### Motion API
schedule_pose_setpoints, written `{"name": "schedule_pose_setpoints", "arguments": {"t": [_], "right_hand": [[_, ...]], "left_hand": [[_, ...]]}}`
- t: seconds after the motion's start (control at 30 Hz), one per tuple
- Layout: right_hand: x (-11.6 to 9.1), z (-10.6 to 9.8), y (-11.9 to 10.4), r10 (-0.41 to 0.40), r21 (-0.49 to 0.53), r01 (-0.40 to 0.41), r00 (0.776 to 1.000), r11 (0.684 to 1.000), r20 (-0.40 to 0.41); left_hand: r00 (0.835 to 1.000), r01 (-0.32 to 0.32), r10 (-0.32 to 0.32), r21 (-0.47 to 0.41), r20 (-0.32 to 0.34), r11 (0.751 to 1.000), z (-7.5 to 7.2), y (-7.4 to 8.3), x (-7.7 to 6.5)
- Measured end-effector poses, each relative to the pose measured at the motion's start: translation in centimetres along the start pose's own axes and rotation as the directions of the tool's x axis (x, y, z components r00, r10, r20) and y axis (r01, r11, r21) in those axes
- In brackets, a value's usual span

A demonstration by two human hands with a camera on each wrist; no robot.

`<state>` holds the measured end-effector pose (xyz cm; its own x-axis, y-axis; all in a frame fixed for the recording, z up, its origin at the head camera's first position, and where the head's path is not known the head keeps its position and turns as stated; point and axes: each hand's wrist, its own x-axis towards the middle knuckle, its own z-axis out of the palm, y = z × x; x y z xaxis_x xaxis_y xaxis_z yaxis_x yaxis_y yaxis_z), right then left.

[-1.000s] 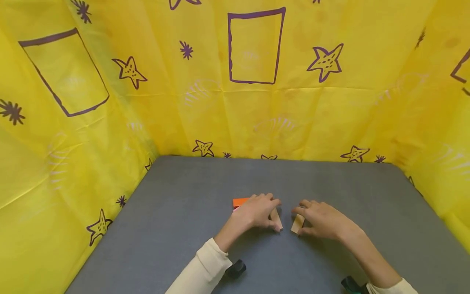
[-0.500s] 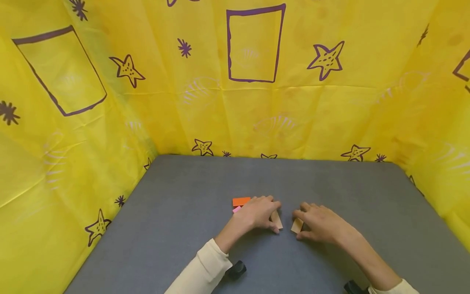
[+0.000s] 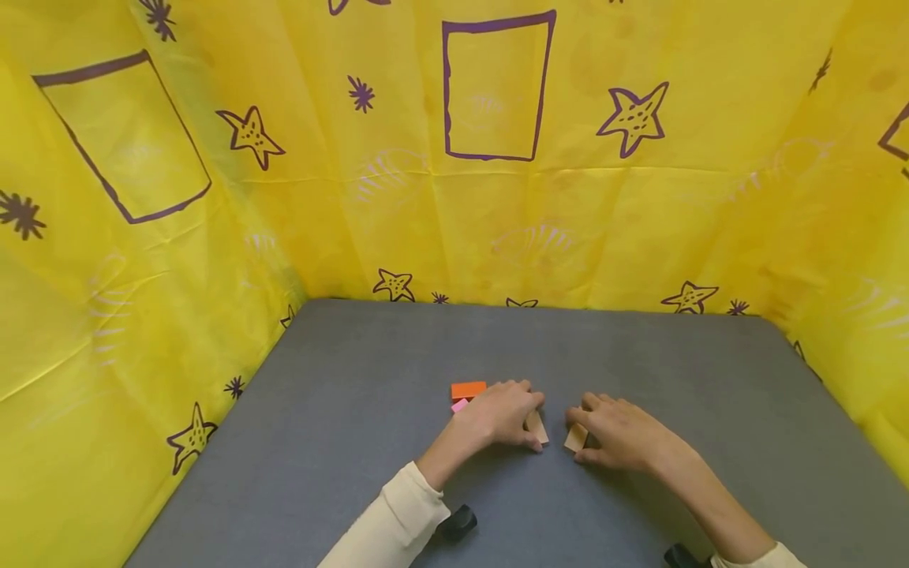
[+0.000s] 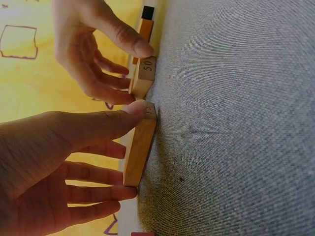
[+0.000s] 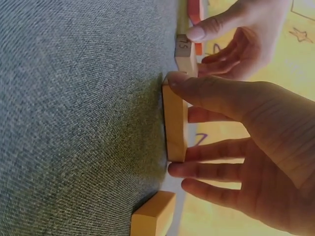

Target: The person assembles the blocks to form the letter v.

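Two plain wooden blocks lie on the grey tabletop at a slight angle to each other, a small gap between their near ends in the head view. My left hand [image 3: 500,414] grips the left block [image 3: 537,428], thumb on its near end and fingers at its far end. That end bears a printed number, "75" in the right wrist view, partly covered by the thumb in the left one. My right hand [image 3: 625,434] holds the right block [image 3: 576,439] the same way. Its near end [image 4: 147,66] reads "50" in the left wrist view.
Left of my left hand lie an orange block [image 3: 469,390] and a pink block [image 3: 460,405], partly hidden by it. Another wooden block [image 5: 153,215] stands beside my right hand in the right wrist view. Yellow patterned cloth [image 3: 568,197] walls off the table's back and sides.
My right hand has come slightly nearer and covers more of its block. My left hand has shifted a little, leaving more of the orange and pink blocks showing. Both blocks stay nearly in place.
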<state>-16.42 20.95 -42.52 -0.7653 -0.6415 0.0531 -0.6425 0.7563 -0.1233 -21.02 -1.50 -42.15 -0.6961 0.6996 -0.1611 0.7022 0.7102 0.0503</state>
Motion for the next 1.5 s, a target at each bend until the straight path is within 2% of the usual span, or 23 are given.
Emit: {"name": "schedule_pose_setpoints", "arguments": {"t": [0.53,0.77,1.27,1.5], "right_hand": [[0.2,-0.3,-0.4,-0.005,-0.003,0.005,1.000,1.000,0.016],[0.3,-0.2,-0.5,-0.003,0.019,0.003,0.999,1.000,0.040],[0.5,0.0,-0.7,0.016,0.047,-0.020,0.997,0.999,0.069],[0.6,-0.1,-0.8,0.012,0.030,-0.014,0.998,0.999,0.063]], "left_hand": [[1.000,-0.004,0.004,-0.018,-0.028,1.000,0.1,1.0,-0.4],[1.000,0.019,-0.020,-0.022,-0.022,1.000,0.2,1.2,-0.4],[0.999,0.029,-0.029,-0.012,-0.016,1.000,0.3,1.5,-0.4],[0.999,0.032,-0.032,-0.002,-0.023,0.999,0.2,1.6,-0.4]]}}
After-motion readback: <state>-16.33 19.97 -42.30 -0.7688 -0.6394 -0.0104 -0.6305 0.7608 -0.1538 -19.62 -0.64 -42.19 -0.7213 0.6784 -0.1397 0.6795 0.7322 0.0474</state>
